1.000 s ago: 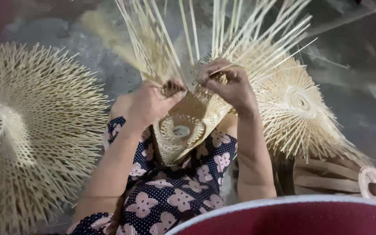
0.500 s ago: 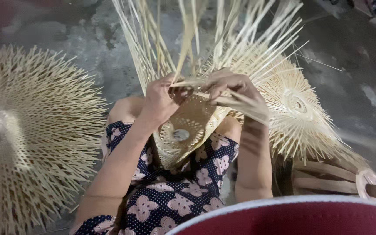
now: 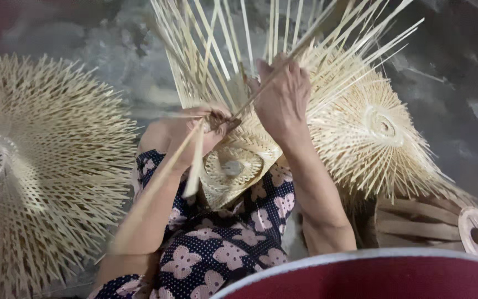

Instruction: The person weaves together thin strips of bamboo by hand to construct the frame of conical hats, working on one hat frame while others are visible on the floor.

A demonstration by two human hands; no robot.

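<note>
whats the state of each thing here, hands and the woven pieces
left hand: blurred, gripping bamboo strips
right hand: closed on a long strip
basket on lap: half woven, loose spokes fanning upward
woven piece at left: lying on floor, ends untrimmed
woven piece at right: lying behind right arm, ends untrimmed

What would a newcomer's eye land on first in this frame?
Probably the half-woven bamboo basket on the person's lap at centre, its loose pale strips fanning up to the top edge. The left hand and right hand both grip strips at its rim. Two more spiky woven pieces flank it: a large one on the left and another on the right, above a wooden spool.
</note>
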